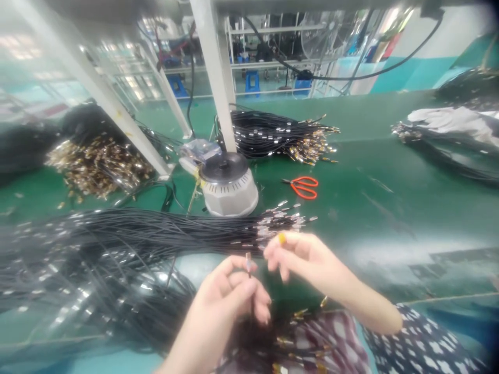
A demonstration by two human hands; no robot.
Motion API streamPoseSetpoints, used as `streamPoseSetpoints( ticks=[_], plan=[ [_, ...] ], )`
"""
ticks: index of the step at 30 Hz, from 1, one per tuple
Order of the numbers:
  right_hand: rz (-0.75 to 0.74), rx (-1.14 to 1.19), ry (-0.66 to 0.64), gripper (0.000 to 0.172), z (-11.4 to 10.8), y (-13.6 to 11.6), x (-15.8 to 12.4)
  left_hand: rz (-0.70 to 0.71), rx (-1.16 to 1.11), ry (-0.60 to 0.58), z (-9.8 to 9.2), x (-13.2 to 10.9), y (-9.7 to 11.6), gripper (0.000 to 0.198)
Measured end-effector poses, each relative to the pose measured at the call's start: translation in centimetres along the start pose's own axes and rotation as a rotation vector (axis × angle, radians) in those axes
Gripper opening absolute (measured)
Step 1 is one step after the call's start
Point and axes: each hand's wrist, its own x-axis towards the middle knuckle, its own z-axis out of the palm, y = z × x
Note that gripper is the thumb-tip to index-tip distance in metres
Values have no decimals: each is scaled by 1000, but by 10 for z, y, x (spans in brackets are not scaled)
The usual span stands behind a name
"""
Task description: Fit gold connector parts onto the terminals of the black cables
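Observation:
My left hand [230,298] is closed, pinching a thin black cable [250,275] just below its small metal connector, which points up between thumb and index finger. My right hand [298,254] hovers beside it to the right, fingers curled and thumb close to the index finger; whether anything small is between them I cannot make out. A yellow band [281,238] is on one of its fingers. Behind both hands lies a long bundle of black cables [187,228] with silvery ends by my right hand. More cables with gold-coloured ends [286,341] lie on my lap below.
A white round device with a dark top [232,192] stands on the green table [362,197]. Orange-handled cutters [305,187] lie to its right. Further cable bundles [268,132] rest behind, a heap of gold connectors [101,166] left. White frame posts [216,72] rise from the table.

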Motion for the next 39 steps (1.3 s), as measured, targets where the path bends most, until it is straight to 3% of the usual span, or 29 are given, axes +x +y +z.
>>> streamPoseSetpoints(
  ticks=[3,8,12,17,23,26,28,31,34,36,39],
  plan=[
    [101,-110,-210,11,-2,-4,-5,-5,-24,24,0,-2,2,26],
    [158,-373,-331,6,5,-14,-7,12,15,88,3,-1,2,31],
    [50,-634,-345,10,7,-22,-7,21,79,97,3,1,2,32],
    [14,-737,-367,12,10,-24,-9,36,158,121,1,5,-1,24],
    [43,-827,-255,22,11,-20,-7,213,365,226,5,6,-1,16],
    [80,-735,-235,18,10,-13,-7,203,350,218,6,6,-3,16],
    [173,-538,-257,10,11,-7,-6,167,275,205,5,7,-5,17],
    [311,-227,-281,48,12,6,-7,115,144,210,2,8,-7,21],
    [314,-126,-140,76,10,17,-7,82,56,225,1,8,-5,25],
    [257,-77,-61,75,8,19,-8,51,1,215,1,7,-2,26],
    [141,-47,-31,59,9,16,-10,4,-60,178,0,6,0,28]
  ],
)
